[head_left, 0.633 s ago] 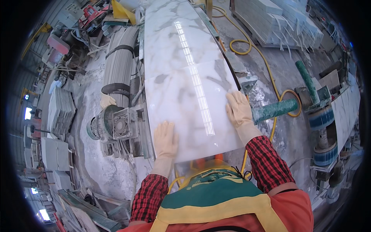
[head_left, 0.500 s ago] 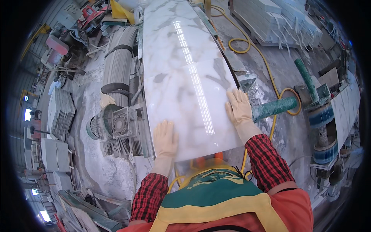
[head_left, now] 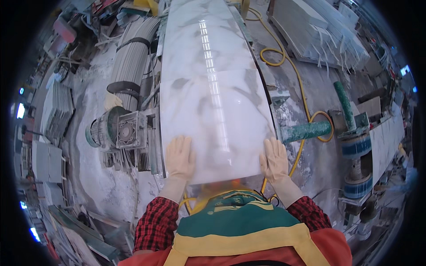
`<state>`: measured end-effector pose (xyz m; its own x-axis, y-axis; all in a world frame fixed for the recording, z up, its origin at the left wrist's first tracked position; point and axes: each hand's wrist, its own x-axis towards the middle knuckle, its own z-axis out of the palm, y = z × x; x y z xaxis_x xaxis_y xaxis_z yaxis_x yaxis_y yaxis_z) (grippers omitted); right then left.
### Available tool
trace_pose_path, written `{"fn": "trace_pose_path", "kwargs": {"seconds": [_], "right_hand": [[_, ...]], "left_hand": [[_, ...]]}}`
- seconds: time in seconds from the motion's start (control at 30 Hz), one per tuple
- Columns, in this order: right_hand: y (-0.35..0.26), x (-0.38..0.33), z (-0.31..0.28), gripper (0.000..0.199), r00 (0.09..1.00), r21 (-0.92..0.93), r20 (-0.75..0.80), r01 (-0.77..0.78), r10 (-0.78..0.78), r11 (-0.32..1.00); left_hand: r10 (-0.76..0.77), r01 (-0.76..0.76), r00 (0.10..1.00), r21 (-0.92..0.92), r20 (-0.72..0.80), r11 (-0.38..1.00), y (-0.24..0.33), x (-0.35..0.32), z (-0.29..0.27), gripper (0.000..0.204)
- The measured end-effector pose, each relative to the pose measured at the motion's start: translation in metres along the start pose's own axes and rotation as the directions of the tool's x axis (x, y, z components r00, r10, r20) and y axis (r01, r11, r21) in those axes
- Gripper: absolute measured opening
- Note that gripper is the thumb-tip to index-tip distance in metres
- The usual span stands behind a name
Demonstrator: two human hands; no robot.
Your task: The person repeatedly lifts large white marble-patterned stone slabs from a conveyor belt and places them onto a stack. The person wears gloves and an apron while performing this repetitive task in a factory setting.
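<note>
A glossy marble slab [head_left: 199,119] lies between the person's gloved hands, its far edge meeting a second slab [head_left: 199,48]; whether they touch or overlap I cannot tell. The left hand [head_left: 179,155] rests flat at the near left corner, the right hand [head_left: 275,159] at the right edge, fingers straight, pinching nothing visible. Even pressure from both palms should hold it straight; fingers are best clear of the seam.

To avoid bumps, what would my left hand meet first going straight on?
Your left hand would probably meet only more glossy white slab, then its grey patch; nothing raised shows, though depth is unclear.
</note>
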<state>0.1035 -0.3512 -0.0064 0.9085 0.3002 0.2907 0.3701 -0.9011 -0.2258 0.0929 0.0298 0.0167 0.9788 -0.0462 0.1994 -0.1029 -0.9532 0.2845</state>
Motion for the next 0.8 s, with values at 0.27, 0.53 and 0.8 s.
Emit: {"fn": "trace_pose_path", "kwargs": {"seconds": [0.27, 0.53, 0.8], "right_hand": [[0.013, 0.093, 0.013, 0.068, 0.995, -0.074, 0.074, 0.069, -0.064, 0.995], [0.029, 0.244, 0.071, 0.061, 0.984, -0.212, -0.175, -0.009, -0.029, 0.977], [0.031, 0.277, 0.07, 0.054, 0.991, -0.076, -0.13, 0.004, -0.014, 0.997]], "left_hand": [[-0.004, 0.003, 1.0, -0.019, -0.03, 1.0, -0.004, -0.003, 0.002, 0.053], [-0.014, 0.014, 1.0, 0.0, -0.026, 1.0, -0.004, -0.007, 0.002, 0.055], [-0.01, 0.01, 1.0, -0.03, -0.001, 0.999, -0.001, -0.013, -0.003, 0.053]]}}
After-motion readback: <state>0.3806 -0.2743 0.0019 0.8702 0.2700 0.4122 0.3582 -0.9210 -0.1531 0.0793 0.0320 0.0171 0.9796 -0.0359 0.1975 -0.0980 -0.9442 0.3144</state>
